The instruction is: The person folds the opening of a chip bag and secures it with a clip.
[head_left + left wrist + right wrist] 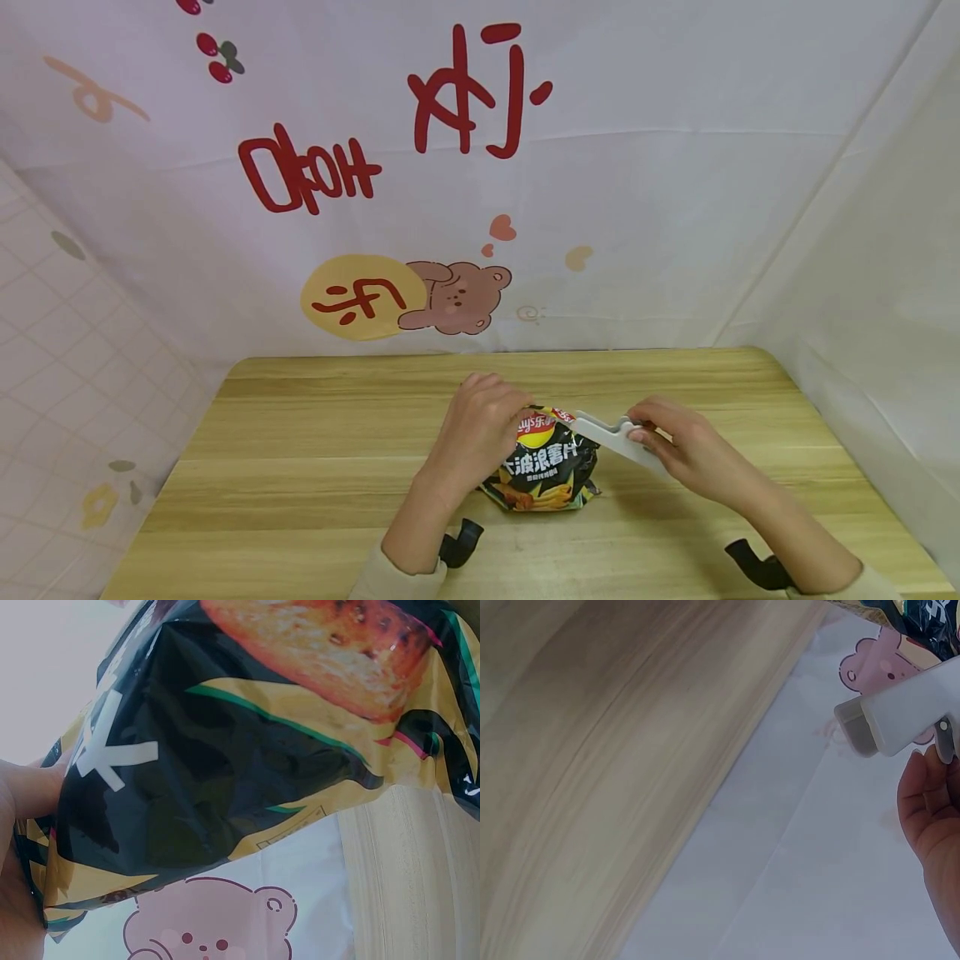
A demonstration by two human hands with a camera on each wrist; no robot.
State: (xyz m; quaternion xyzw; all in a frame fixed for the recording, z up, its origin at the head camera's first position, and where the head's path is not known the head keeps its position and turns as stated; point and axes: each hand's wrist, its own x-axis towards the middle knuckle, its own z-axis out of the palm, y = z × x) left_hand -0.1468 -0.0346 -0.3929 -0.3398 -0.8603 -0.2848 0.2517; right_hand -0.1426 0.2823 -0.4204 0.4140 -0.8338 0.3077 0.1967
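Observation:
In the head view, a black Lay's chip bag stands upright on the table, its printed front facing the camera. My left hand grips the bag's upper left edge. From the right, my right hand pinches a long white clip-like tool, whose far end meets the bag's top right corner. Whether the tool clamps the bag cannot be made out. The left wrist view has the chip bag close up, with left fingers at its edge. A hollow end and small metal hinge show on the white tool in the right wrist view.
The wooden table ends at a white printed backdrop with a bear and red lettering. More patterned cloth hangs at the left. Black curved pieces sit by both wrists.

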